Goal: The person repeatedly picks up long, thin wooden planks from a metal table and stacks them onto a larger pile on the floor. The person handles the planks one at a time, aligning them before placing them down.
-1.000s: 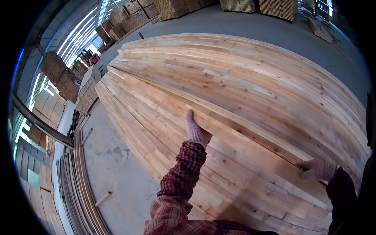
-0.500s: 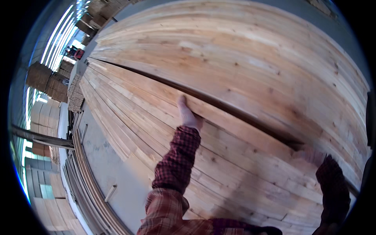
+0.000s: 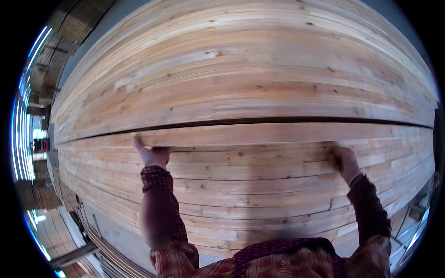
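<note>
A long pale wooden board (image 3: 259, 134) runs crosswise in front of me, slightly raised over the planks beneath, with a dark gap along its far edge. My left hand (image 3: 152, 154) grips its near edge toward the left, thumb on top and fingers tucked below. Toward the right, my right hand (image 3: 346, 163) is close to the same near edge with its fingers bent. Blur there hides whether those fingers touch the board. Under and nearer than the board lies a layer of jointed planks (image 3: 259, 187) with knots, side by side.
Beyond the gap spreads a wide surface of similar planks (image 3: 241, 69). Stacked timber (image 3: 81, 21) stands at the far left. Long strips (image 3: 113, 255) lie at the lower left beside grey floor (image 3: 118, 217). A red machine (image 3: 41, 145) is in the left distance.
My view has swung, so the board now runs level across it. My right hand has moved from the board's far-side gap to its near edge. The left hand still holds the board.
</note>
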Action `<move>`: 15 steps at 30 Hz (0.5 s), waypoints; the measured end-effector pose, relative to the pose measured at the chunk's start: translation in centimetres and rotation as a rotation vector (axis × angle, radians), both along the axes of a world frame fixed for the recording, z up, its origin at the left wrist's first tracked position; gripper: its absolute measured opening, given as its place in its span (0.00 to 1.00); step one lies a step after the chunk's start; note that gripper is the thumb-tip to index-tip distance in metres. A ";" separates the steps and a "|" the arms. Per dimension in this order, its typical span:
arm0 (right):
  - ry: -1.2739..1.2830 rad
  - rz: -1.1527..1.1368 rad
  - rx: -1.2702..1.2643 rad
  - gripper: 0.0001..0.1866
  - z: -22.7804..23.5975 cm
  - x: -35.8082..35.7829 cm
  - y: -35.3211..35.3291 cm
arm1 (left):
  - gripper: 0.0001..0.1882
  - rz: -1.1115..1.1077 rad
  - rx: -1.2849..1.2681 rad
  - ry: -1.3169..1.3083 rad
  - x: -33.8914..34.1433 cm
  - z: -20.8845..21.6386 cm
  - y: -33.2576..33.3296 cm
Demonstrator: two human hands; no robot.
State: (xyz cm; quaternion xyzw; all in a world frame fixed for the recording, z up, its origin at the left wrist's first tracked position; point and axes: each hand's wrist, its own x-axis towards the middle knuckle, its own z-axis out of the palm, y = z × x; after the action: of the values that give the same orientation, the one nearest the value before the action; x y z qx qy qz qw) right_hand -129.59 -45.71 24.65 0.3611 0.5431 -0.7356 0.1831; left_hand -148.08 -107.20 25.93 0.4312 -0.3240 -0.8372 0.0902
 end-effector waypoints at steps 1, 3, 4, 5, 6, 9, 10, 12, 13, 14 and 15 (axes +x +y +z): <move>-0.015 -0.064 0.045 0.04 0.6 -1.1 -0.2 | 0.53 -0.019 -0.016 -0.001 0.5 -0.3 -0.8; 0.232 0.068 0.375 0.06 -1.7 -3.0 1.5 | 0.51 -0.114 -0.075 0.086 -0.3 -0.2 -0.7; 0.215 0.074 0.400 0.07 -2.0 -3.4 2.2 | 0.50 -0.177 -0.118 0.111 -0.7 -0.4 -0.9; 0.202 0.075 0.427 0.08 -2.0 -3.6 3.0 | 0.50 -0.080 -0.121 0.050 -1.7 0.3 0.2; -0.052 -0.118 0.183 0.07 -0.1 -5.0 1.6 | 0.49 0.027 -0.144 -0.008 -2.4 1.4 0.9; -0.017 -0.163 0.202 0.07 0.2 -4.5 1.3 | 0.48 -0.104 0.016 -0.024 -2.6 1.4 0.4; 0.010 -0.118 0.182 0.08 -1.3 -4.0 2.6 | 0.48 -0.195 0.101 -0.006 -2.8 0.4 -0.1; 0.125 -0.068 0.081 0.08 -3.6 -4.9 2.1 | 0.39 -0.687 0.309 0.226 -1.3 -4.5 -12.3; 0.110 0.090 0.381 0.08 -3.8 -4.7 2.2 | 0.38 -0.660 0.171 0.155 -1.5 -5.2 -9.9; 0.025 -0.041 0.373 0.08 -3.1 -4.4 1.9 | 0.41 -0.649 0.060 0.083 -0.9 -2.4 -4.3; 0.193 0.286 0.597 0.08 -4.1 -4.9 2.4 | 0.45 -0.688 -0.009 0.188 -0.4 -2.2 -5.8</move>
State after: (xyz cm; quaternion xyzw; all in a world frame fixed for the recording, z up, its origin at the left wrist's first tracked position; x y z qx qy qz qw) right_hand -134.53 -43.28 20.51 0.2475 0.7944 -0.5419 0.1182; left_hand -148.44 -112.99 23.72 0.2175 -0.4441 -0.8532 -0.1659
